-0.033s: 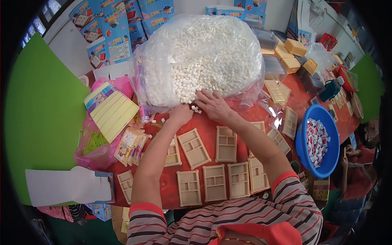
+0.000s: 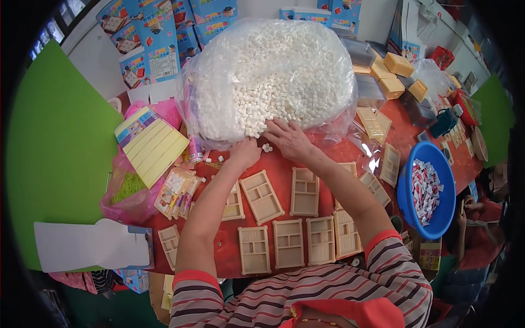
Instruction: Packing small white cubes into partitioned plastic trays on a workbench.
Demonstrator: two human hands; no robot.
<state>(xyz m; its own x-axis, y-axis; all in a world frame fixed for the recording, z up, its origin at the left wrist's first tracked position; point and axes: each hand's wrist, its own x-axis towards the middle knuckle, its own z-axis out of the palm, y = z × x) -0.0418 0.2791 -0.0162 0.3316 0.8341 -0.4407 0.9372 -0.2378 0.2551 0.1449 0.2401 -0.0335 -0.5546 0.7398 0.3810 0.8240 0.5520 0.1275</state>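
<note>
Clear plastic bag, bulky, at the far middle of the red table, packed with white cubes; its mouth faces the person, and the cubes are heaped up to its near edge. Large plain green panel along the left side. Blue cartons behind the bag to the left: colourful lettering, pictures of divided trays, one pale block of fine print too small to make out. Blue basin at right, partly filled with small sachets printed in red and white, their wording unclear. Pink bag at left, bright green shreds showing in its opening. Over its upper part leans a sheet, yellow panel ruled into strips, violet-and-blue printed header. Beige compartment trays in rough rows on the near side, the visible ones unfilled. Right hand at the bag's mouth, palm down, fingers slightly apart and bent over the cubes; cannot tell whether they grip any. Left hand just beside it, narrow, fingers bunched by the bag's lower edge; fingertips hidden, contents cannot be told. Smallest: a few loose cubes on the table between the hands.
</note>
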